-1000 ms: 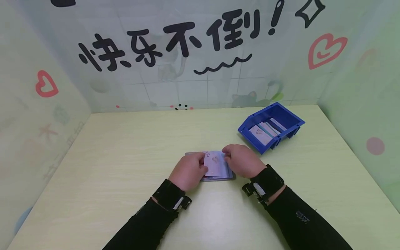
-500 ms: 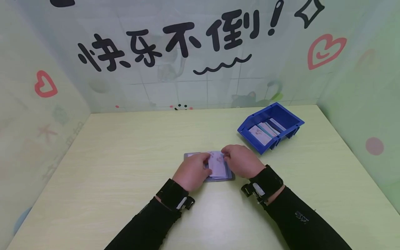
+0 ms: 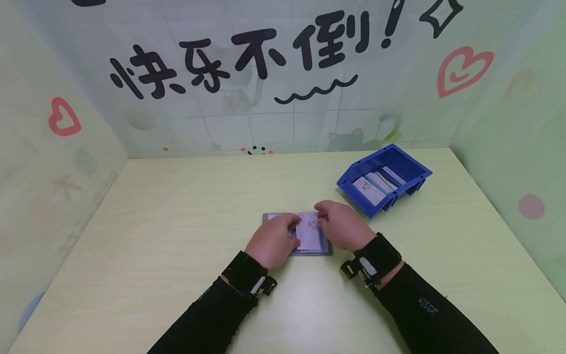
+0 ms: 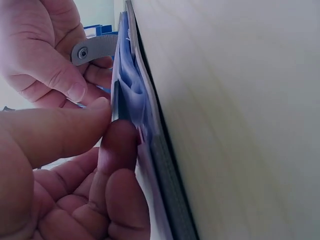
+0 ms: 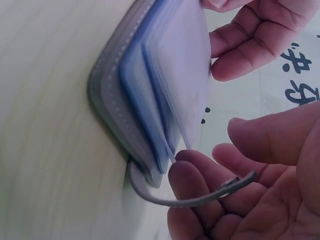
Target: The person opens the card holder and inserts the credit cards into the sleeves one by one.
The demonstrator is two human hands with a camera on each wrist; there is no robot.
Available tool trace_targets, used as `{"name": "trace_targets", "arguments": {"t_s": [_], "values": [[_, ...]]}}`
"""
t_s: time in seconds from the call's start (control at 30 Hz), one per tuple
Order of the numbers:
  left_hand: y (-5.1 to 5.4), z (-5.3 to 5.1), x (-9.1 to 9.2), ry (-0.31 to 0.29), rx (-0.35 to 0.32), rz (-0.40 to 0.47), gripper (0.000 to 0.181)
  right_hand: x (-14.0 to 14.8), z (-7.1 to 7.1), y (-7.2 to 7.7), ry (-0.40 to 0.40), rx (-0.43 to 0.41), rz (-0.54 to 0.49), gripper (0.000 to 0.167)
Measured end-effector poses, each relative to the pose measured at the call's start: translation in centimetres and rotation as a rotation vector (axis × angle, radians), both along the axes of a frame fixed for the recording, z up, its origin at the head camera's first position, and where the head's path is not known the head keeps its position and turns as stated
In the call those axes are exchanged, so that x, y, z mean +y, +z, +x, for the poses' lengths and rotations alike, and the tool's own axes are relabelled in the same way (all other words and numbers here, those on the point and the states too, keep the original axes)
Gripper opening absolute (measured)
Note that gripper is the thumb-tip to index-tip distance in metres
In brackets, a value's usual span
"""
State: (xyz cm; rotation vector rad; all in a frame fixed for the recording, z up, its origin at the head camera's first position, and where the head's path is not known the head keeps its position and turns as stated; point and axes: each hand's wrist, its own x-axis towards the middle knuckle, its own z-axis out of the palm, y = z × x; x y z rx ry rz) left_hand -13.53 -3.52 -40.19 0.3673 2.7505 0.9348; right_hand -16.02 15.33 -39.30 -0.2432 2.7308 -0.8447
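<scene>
A grey card holder (image 3: 328, 250) with a stitched cover and clear bluish sleeves (image 5: 140, 82) lies open on the table. My left hand (image 3: 271, 241) pinches the left edge of a pale pink printed card (image 3: 308, 231) between thumb and index finger, at the sleeves. At the holder's right edge is my right hand (image 3: 342, 226), its index fingertip touching the sleeve edges and its thumb (image 5: 270, 132) held apart. Across the right fingers runs the holder's grey snap strap (image 5: 175, 202). How far the card sits inside a sleeve is hard to tell.
Behind the right hand stands a blue plastic bin (image 3: 404, 164), tilted on the table, with several cards (image 3: 369, 191) in its front part. The pale wooden table (image 3: 177, 221) is enclosed by printed walls at the back and both sides.
My left hand has moved slightly right with the card edge, uncovering more of the holder's left side. My right hand has stayed nearly in place at the right edge.
</scene>
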Motion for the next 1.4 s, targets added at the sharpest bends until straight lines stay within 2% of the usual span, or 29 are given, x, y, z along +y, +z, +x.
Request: {"name": "trace_targets", "arguments": {"t_s": [0.4,0.67,0.87,1.03,1.17,1.3,1.4], "values": [[0.0,0.0,0.1,-0.016,-0.018,-0.004,0.044,0.0,-0.1,0.1,-0.131,-0.045,-0.162,0.040],[0.0,0.0,0.1,-0.033,-0.009,-0.005,0.049,0.0,-0.4,0.1,-0.153,-0.068,-0.194,0.048],[0.2,0.1,-0.2,-0.007,-0.001,-0.011,0.048,0.2,-0.6,-0.2,-0.166,-0.085,-0.215,0.049],[0.6,-0.3,-1.1,0.044,0.038,-0.058,0.043,0.1,-0.7,-0.1,-0.170,-0.086,-0.218,0.048],[0.7,-0.6,-1.8,0.085,0.050,-0.120,0.042,0.0,-0.5,0.0,-0.157,-0.046,-0.215,0.041],[0.4,-0.8,-2.2,0.072,0.051,-0.169,0.039,-0.2,-0.1,0.0,-0.125,-0.001,-0.214,0.031],[0.1,-0.8,-2.3,0.053,0.071,-0.205,0.038,-0.5,0.2,0.2,-0.105,0.020,-0.216,0.029]]}}
